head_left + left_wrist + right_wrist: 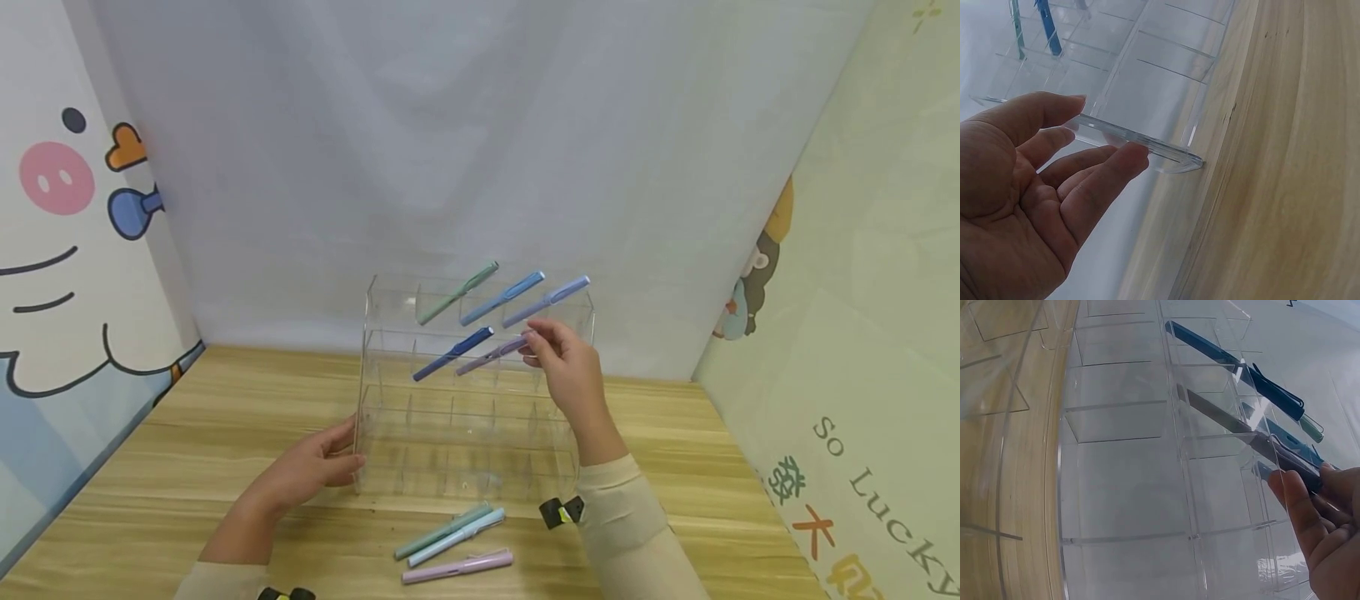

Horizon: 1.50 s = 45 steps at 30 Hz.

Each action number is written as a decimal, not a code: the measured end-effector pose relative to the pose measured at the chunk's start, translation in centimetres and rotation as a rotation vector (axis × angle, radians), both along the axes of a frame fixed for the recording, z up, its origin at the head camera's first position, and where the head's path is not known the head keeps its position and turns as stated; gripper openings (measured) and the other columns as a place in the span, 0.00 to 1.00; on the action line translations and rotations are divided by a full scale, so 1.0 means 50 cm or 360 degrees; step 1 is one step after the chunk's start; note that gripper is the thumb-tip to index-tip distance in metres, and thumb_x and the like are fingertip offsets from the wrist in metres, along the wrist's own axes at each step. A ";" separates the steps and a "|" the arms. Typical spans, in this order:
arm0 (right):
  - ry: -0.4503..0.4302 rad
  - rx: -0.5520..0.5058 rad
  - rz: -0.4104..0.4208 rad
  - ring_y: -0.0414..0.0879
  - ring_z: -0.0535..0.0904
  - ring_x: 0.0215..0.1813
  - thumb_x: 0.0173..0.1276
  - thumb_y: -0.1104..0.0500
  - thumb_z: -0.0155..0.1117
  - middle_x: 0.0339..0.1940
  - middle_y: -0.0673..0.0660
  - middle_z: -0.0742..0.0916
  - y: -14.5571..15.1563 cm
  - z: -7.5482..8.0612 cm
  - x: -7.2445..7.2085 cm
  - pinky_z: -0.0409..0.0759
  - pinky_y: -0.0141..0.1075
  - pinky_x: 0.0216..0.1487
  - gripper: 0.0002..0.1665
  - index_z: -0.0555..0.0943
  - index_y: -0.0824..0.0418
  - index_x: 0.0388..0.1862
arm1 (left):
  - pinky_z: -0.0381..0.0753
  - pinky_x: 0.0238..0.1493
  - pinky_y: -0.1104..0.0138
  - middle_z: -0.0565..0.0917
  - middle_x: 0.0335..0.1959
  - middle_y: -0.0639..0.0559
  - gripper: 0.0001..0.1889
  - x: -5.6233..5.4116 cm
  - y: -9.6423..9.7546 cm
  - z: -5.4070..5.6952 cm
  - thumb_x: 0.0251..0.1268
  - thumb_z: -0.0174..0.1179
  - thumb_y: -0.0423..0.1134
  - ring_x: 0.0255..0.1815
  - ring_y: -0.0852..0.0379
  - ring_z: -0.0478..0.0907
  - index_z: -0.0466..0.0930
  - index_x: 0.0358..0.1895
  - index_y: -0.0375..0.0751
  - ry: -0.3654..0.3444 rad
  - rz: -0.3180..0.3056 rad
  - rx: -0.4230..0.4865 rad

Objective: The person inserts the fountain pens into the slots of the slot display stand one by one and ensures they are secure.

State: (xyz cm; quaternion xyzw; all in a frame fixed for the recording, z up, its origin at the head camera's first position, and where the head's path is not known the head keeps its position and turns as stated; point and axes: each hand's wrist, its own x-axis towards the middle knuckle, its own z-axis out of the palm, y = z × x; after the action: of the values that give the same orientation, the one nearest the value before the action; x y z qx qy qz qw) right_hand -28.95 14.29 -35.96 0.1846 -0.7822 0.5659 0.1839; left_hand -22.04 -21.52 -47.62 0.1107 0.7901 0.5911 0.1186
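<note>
The right grip (568, 371) pinches the purple pen (491, 357), which leans in the clear rack (431, 410), second row down. The left grip (306, 463) holds the rack's left side. Letting go crooked could make the pen slip.

the head view looks forward and down from the near side, set well back, taking in the clear rack (468, 429), left hand (303, 467), right hand (576, 371) and table (675, 433) to the far curtain (487, 142). the left wrist view, turned sideways, sits close at the rack's left side and faces right across it. the right wrist view, also turned and close, faces left across the rack, sharing the dark blue pen (453, 354) and purple pen (491, 356) with the head view.
</note>
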 end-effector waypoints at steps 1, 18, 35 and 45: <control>-0.0011 -0.0007 -0.0005 0.54 0.87 0.46 0.74 0.56 0.59 0.45 0.64 0.87 -0.001 0.000 0.000 0.86 0.30 0.44 0.18 0.80 0.65 0.56 | 0.83 0.56 0.58 0.55 0.78 0.38 0.41 0.000 0.000 0.000 0.69 0.61 0.48 0.70 0.34 0.65 0.49 0.79 0.47 -0.0003 0.0001 0.0001; 0.0004 -0.0005 -0.0014 0.53 0.88 0.43 0.73 0.54 0.61 0.42 0.63 0.87 0.001 -0.003 0.008 0.86 0.31 0.44 0.17 0.79 0.65 0.53 | 0.82 0.57 0.58 0.54 0.78 0.38 0.40 0.002 0.000 0.002 0.71 0.59 0.46 0.71 0.34 0.64 0.48 0.80 0.46 -0.0001 -0.0014 -0.0002; -0.0010 0.0055 -0.0005 0.52 0.87 0.45 0.72 0.52 0.62 0.43 0.62 0.88 0.003 0.001 0.016 0.86 0.31 0.47 0.20 0.79 0.64 0.55 | 0.82 0.57 0.58 0.52 0.78 0.38 0.43 -0.002 -0.002 0.001 0.69 0.61 0.49 0.72 0.35 0.64 0.47 0.80 0.45 -0.0014 -0.0003 0.0013; 0.0112 -0.0037 -0.0026 0.51 0.85 0.50 0.75 0.51 0.59 0.52 0.60 0.85 0.038 0.004 0.054 0.86 0.33 0.46 0.24 0.74 0.65 0.60 | 0.82 0.57 0.58 0.53 0.78 0.38 0.42 -0.001 0.000 0.001 0.69 0.61 0.49 0.72 0.34 0.62 0.48 0.80 0.47 0.0004 -0.0023 0.0020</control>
State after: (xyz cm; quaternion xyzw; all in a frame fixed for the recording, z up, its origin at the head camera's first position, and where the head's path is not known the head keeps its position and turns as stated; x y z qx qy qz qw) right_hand -26.27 16.19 -35.74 0.1958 -0.7702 0.5665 0.2180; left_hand -22.07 -21.51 -47.58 0.1179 0.7858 0.5949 0.1212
